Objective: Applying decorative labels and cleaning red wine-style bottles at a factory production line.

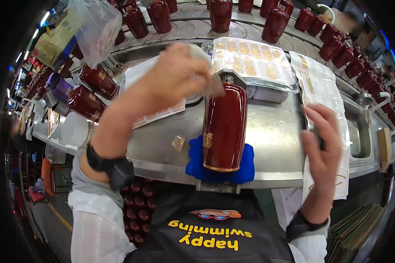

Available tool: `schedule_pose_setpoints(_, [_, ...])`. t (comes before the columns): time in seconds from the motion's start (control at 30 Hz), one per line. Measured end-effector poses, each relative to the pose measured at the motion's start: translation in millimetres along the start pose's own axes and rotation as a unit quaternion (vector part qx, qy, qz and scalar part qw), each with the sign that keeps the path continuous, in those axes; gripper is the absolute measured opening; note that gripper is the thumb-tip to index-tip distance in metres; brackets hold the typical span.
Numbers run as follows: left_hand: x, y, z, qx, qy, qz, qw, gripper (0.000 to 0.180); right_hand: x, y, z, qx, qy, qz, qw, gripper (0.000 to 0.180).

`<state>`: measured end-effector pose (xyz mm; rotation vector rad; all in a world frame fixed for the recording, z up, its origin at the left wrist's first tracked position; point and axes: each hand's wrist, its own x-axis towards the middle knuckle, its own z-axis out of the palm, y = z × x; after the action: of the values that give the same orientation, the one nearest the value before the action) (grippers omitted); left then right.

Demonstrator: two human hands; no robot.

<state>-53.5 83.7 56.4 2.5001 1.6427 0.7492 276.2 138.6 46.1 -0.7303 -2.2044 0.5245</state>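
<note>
A dark red glossy bottle (224, 127) with gold markings lies on its side on a blue cradle (193, 160) at the front edge of the steel bench (272, 136). My left hand (180, 74) hovers over the bottle's neck, fingers pinched on a small white piece that is blurred. Right of the bottle, my right hand (322, 140) is closed around a small dark object beside a white backing sheet (320, 87). A clear tray of gold labels (250, 61) sits behind the bottle.
Several more red bottles (274, 24) stand on a curved conveyor at the back and down the right side. Two others (92, 90) lie at the left next to a plastic bag (96, 28). A small gold scrap (178, 143) lies on the bench.
</note>
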Motion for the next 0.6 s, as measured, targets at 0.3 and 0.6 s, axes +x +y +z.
schedule_pose_setpoints(0.3, [-32.0,84.9,38.8,-0.045,0.066,-0.035,0.996,0.009,13.9,-23.7,70.5,0.132,-0.075,-0.098,0.984,0.014])
schedule_pose_setpoints(0.6, [-94.1,86.2,99.0,-0.143,0.251,-0.137,0.947,0.055,-1.3,-6.0,86.6,0.239,-0.011,0.056,0.969,0.011])
